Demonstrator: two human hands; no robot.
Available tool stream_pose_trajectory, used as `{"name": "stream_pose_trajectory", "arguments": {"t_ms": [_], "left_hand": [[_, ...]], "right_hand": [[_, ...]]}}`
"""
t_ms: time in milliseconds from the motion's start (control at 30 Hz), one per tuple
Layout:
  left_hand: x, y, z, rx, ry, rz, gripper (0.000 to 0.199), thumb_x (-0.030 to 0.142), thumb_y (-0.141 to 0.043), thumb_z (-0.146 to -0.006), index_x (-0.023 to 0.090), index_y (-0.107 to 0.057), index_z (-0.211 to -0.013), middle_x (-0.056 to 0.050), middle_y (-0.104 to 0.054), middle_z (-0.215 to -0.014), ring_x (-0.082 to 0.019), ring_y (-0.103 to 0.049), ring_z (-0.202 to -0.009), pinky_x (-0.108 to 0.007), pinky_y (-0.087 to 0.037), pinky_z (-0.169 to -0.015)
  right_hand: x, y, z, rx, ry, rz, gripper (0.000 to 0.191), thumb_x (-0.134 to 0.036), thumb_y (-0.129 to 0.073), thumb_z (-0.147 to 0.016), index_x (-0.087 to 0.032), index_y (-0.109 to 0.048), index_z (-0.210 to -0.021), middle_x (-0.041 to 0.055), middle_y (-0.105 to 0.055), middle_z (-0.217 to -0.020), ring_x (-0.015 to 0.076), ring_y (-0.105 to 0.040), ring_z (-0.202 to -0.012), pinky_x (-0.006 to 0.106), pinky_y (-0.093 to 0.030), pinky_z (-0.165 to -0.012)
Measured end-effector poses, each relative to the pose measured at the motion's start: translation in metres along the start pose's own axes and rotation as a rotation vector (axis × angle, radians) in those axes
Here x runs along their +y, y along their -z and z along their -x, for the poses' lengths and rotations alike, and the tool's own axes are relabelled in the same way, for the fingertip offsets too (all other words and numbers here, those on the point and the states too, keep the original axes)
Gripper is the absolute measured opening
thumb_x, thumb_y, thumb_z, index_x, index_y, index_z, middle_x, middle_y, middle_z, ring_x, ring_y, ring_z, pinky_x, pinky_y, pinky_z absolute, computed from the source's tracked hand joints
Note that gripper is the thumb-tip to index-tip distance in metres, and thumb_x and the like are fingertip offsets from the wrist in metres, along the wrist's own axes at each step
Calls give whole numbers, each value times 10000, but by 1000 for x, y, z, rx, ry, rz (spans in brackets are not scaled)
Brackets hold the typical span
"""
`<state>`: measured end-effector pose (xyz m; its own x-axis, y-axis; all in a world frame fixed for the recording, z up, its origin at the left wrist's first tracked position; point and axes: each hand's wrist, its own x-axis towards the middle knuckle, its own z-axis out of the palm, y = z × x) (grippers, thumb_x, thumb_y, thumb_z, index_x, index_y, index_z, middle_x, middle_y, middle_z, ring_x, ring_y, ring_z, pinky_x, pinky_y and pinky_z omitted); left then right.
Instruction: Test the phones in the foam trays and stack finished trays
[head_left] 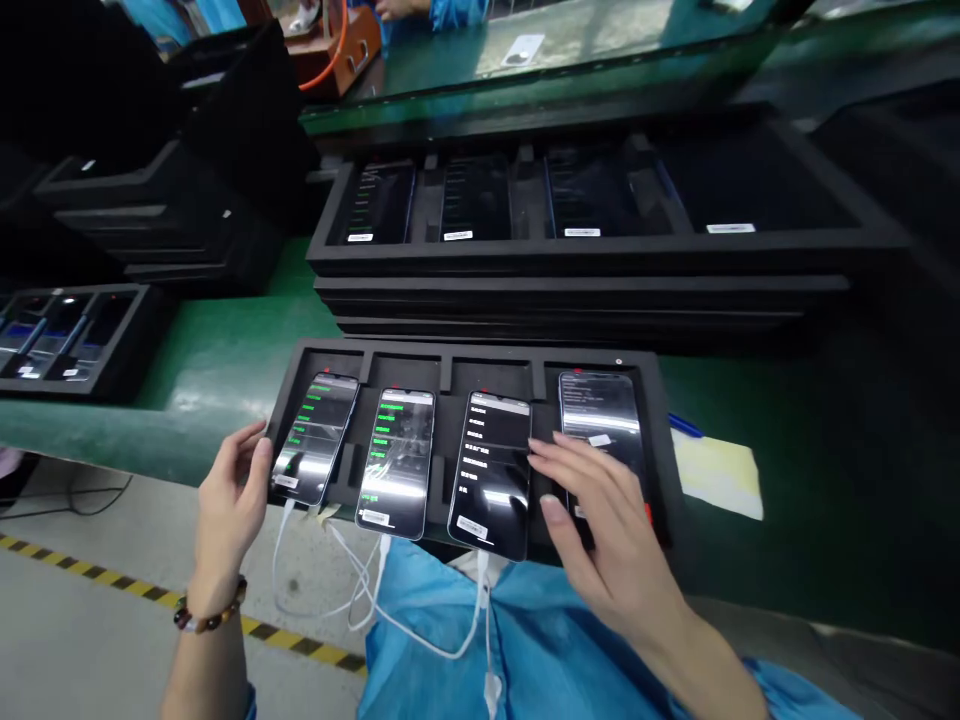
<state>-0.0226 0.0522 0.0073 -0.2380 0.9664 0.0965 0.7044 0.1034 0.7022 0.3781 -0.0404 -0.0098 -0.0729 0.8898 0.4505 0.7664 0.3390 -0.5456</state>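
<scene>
A black foam tray (pixel 480 352) lies before me, with several lit smartphones in or across its slots. The leftmost phone (pixel 315 440) and the phone beside it (pixel 395 460) show green text lines; a phone right of the middle (pixel 491 480) shows white lines. White cables (pixel 465 640) run from the lower ends of these three. My left hand (pixel 236 490) is at the tray's left edge, thumb and fingers apart, close to the leftmost phone. Spread above the rightmost phone (pixel 600 400) is my right hand (pixel 600 520), hiding its lower part; its fingertips reach the white-text phone's right edge.
Behind stands a stack of black trays (pixel 570 260), its top one holding dark phones. Another phone tray (pixel 67 340) sits at left, near taller stacked trays (pixel 157 210). Right of my tray are a yellowish paper (pixel 720 475) and a blue pen (pixel 685 426). A co-worker's hand (pixel 401 9) shows at the top.
</scene>
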Motion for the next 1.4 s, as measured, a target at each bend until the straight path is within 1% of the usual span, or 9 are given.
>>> {"name": "stream_pose_trajectory", "arguments": {"t_ms": [233,367,467,567,733,833,1033,1167,1400], "left_hand": [[10,-16,4,-21,-57,28,573,686,-651,-985,182,-717,-1250,-97,-773,-1027,-281,-742,-947,-414,-599,-866],[27,-11,6,4,-452,-100,365,463,-676,-1043,207,-705,-1303,-129,-732,-1245,-310,-676,-1166,-485,-533,-1029],[53,-14,16,-241,-803,-113,352,395,-680,-1053,252,-689,-1374,-118,-713,-1362,-310,-634,-1251,-490,-522,-1062],[82,-34,26,-518,-963,-163,398,486,-668,-1058,260,-710,-1383,-120,-688,-1465,-335,-600,-1309,-515,-537,-1071],[106,-64,17,-522,-897,-337,550,592,-638,-1049,208,-722,-1434,-187,-477,-1698,-426,-450,-1503,-625,-429,-1214],[100,-52,7,-416,-812,-369,491,500,-541,-1111,212,-682,-1482,-174,-436,-1732,-386,-422,-1547,-589,-381,-1261],[54,-9,2,-268,-669,-387,375,353,-474,-1135,272,-649,-1457,-67,-803,-1286,-280,-672,-1293,-578,-244,-1321],[43,-12,0,-271,-610,-415,501,455,-513,-1098,249,-595,-1547,-138,-672,-1541,-351,-570,-1463,-636,-219,-1323],[79,-30,14,-455,-831,-226,520,431,-646,-1044,306,-570,-1543,-52,-764,-1397,-294,-628,-1383,-527,-193,-1343]], "right_hand": [[28,7,5,62,-10,-4,306,-203,-537,-1118,-172,-631,-1407,147,-725,-1378,318,-588,-1411,503,-476,-1136],[29,14,4,17,34,-44,329,-178,-526,-1112,-176,-624,-1427,129,-741,-1370,306,-574,-1427,496,-471,-1142],[25,16,4,-65,167,-56,354,-164,-535,-1097,-173,-614,-1442,108,-765,-1336,304,-559,-1433,505,-446,-1165],[24,16,4,-134,235,-61,373,-178,-517,-1101,-164,-596,-1465,96,-781,-1294,299,-553,-1431,502,-422,-1186],[29,12,1,-116,52,48,383,-229,-439,-1143,-210,-578,-1498,106,-702,-1463,337,-507,-1485,541,-406,-1157],[31,9,2,-61,6,22,377,-259,-439,-1151,-214,-582,-1496,127,-674,-1499,347,-517,-1484,542,-432,-1126],[30,9,3,-18,57,-54,383,-200,-485,-1120,-213,-592,-1488,110,-722,-1416,331,-552,-1457,521,-478,-1123],[29,10,0,-34,46,-71,395,-199,-503,-1109,-220,-604,-1490,108,-729,-1409,340,-565,-1447,543,-498,-1116],[30,10,4,-63,111,-76,428,-206,-532,-1089,-270,-605,-1505,63,-774,-1340,323,-626,-1374,556,-474,-1147]]}}
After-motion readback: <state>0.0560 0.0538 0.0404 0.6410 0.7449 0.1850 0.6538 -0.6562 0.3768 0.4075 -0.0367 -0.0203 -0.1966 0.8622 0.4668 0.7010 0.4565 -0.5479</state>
